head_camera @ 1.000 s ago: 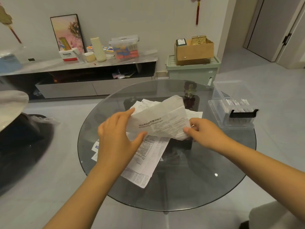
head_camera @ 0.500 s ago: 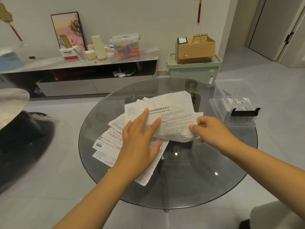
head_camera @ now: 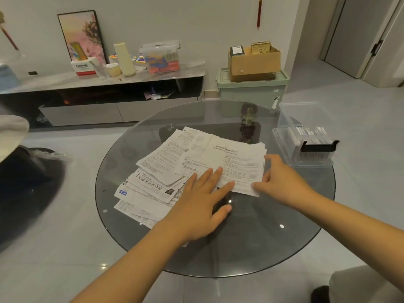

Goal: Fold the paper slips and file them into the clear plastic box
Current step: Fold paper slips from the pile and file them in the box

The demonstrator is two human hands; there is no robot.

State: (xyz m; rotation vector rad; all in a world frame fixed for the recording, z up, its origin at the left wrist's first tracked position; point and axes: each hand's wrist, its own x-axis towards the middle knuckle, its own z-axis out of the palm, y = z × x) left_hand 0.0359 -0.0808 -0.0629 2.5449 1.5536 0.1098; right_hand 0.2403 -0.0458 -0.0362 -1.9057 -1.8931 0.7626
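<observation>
A creased white paper slip [head_camera: 231, 160] with printed text lies flat on top of a loose pile of paper slips [head_camera: 153, 184] on the round glass table [head_camera: 273, 237]. My left hand [head_camera: 201, 204] lies flat with straight fingers, pressing the slip's near edge. My right hand [head_camera: 282, 180] rests at the slip's right edge, thumb and fingers spread around its corner. The clear plastic box [head_camera: 306, 136] stands at the table's right edge with its lid open; folded slips stand inside behind a black clip.
A low media console [head_camera: 105, 84] with boxes and bottles runs along the far wall. A green storage bin [head_camera: 251, 88] with a cardboard box on it stands behind the table. A dark seat is at the left.
The slip was held up in both hands; it now lies flat on the pile. My left hand let go and pressed down on it, sliding toward its near edge.
</observation>
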